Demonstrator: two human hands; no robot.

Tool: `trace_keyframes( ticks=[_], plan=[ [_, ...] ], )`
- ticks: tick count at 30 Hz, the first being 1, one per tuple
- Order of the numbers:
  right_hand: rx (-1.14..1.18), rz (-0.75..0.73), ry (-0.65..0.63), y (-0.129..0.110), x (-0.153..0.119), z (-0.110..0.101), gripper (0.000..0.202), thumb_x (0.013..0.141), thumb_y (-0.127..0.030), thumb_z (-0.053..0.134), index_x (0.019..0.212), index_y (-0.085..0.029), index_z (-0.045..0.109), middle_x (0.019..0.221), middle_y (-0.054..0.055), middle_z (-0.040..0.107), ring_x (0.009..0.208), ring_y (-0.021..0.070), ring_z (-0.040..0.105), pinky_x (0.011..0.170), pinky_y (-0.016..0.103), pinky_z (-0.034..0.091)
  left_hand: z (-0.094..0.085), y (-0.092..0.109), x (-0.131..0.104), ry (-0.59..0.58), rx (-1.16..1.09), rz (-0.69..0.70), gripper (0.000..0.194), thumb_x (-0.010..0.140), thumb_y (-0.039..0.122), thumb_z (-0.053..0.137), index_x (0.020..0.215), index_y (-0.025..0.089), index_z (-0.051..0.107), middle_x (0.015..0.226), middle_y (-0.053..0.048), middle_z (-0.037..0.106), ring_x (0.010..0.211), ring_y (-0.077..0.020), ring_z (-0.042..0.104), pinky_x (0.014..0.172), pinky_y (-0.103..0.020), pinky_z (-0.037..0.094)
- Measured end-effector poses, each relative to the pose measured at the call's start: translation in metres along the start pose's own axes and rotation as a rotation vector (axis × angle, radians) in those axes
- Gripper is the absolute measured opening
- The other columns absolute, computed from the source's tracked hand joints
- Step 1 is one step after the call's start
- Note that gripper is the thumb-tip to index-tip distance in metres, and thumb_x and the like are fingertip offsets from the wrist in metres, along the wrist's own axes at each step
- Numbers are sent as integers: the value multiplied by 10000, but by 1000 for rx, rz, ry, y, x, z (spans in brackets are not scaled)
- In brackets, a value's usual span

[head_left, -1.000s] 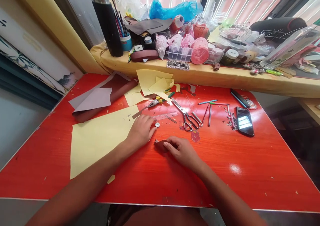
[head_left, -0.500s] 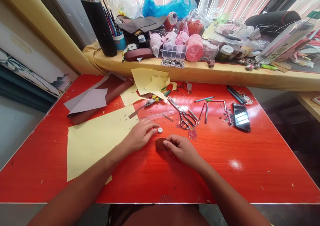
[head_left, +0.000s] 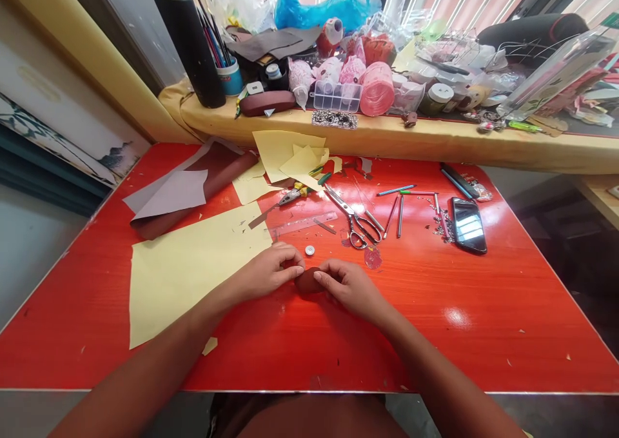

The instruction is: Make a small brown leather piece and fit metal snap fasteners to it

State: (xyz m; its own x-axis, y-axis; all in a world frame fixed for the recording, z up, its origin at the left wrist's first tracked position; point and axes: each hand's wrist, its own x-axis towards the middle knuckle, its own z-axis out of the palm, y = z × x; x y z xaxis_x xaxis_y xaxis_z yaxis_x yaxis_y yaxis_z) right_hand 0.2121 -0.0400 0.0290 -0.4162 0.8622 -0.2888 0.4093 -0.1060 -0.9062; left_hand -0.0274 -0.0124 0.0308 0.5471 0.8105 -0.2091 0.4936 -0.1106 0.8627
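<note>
A small dark brown piece is held just above the red table, between my two hands. My right hand pinches its right side between thumb and fingers. At its upper left edge, the thumb and fingertips of my left hand are closed on it. Just beyond the piece lies a small round white button-like disc, touched by neither hand. A large yellow sheet lies flat beside my left forearm.
Scissors, pliers, a clear ruler and several pens lie beyond my hands. A phone rests at the right. Rolled brown material is at the back left. A cluttered ledge runs behind.
My left hand has moved from beside the white disc to the brown piece and closed on its edge. The brown piece has shifted slightly left and tilted.
</note>
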Motion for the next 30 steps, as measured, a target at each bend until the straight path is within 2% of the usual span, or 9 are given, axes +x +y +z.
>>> trace_keyframes(
  ticks=[6, 11, 16, 20, 25, 30],
  plan=[
    [24, 47, -1, 6, 1, 1, 289, 999, -448, 570, 844, -210, 624, 658, -16, 613, 631, 158, 556, 607, 266, 405, -1, 1, -1, -32, 21, 30, 219, 983, 315, 541, 1056, 255, 738, 1110, -47, 742, 1135, -252, 613, 987, -363, 468],
    [9, 42, 18, 9, 5, 1, 316, 1007, -471, 562, 856, -208, 651, 673, -6, 623, 644, 165, 572, 608, 265, 420, -1, 3, -2, -5, 33, -2, 185, 967, 341, 562, 929, 239, 713, 985, -48, 729, 1000, -246, 630, 870, -352, 491],
    [-55, 25, 44, 8, 8, 0, 289, 1012, -438, 558, 861, -210, 651, 701, -7, 633, 647, 159, 564, 616, 264, 408, 0, 2, 3, 23, 86, -2, 171, 948, 323, 559, 894, 232, 693, 965, -41, 724, 927, -234, 634, 822, -343, 483],
    [-193, 15, 100, 8, 14, -2, 237, 1011, -378, 567, 857, -215, 644, 743, 6, 670, 695, 173, 585, 631, 270, 377, -2, 1, 14, 63, 148, -1, 174, 940, 323, 558, 878, 229, 690, 958, -42, 732, 933, -244, 644, 814, -350, 475],
    [-421, 18, 167, 7, 26, -7, 272, 1031, -368, 560, 827, -207, 640, 790, 30, 702, 710, 179, 580, 638, 283, 328, -4, 1, 30, 117, 226, 33, 176, 938, 299, 556, 856, 230, 695, 942, -45, 748, 939, -259, 643, 818, -372, 466],
    [-568, 45, 169, 5, 35, -7, 284, 1033, -386, 575, 839, -204, 673, 791, 64, 725, 701, 195, 581, 620, 300, 273, -2, -2, 38, 170, 301, 41, 141, 913, 233, 569, 817, 229, 673, 895, -34, 745, 904, -253, 640, 778, -365, 445]
  ],
)
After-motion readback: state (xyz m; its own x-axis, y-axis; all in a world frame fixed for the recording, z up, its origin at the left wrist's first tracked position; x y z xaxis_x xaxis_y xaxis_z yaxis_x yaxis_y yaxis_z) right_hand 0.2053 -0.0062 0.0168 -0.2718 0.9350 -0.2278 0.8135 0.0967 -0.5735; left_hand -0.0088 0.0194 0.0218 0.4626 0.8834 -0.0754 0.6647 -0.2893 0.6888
